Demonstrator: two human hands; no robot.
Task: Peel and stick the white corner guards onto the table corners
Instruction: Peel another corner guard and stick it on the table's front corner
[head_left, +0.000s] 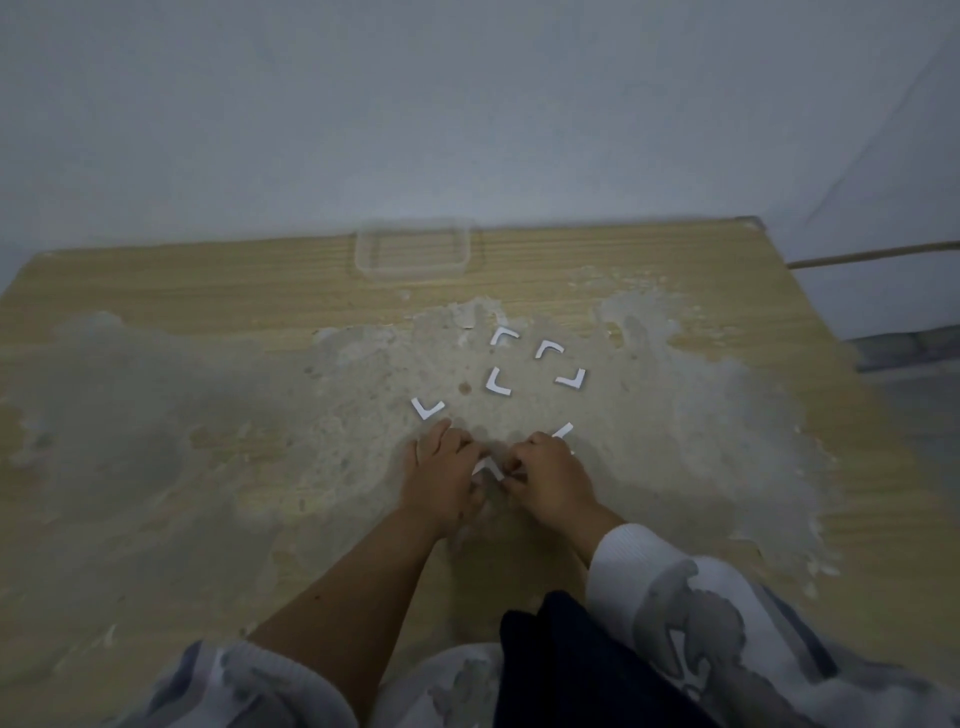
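Several white L-shaped corner guards lie on the worn wooden table (156, 291): one at the left (428, 408), three more grouped beyond (498, 382), (504, 336), (549, 349), another at the right (572, 378). My left hand (441, 475) and my right hand (553, 480) meet over one guard (488, 466), both pinching it between the fingertips just above the table. A further white piece (563, 431) pokes out behind my right hand, partly hidden.
A clear plastic tray (413, 252) sits at the table's far edge against the wall. The table's far right corner (748, 224) and right edge are in view. The top is patchy with peeled, pale areas.
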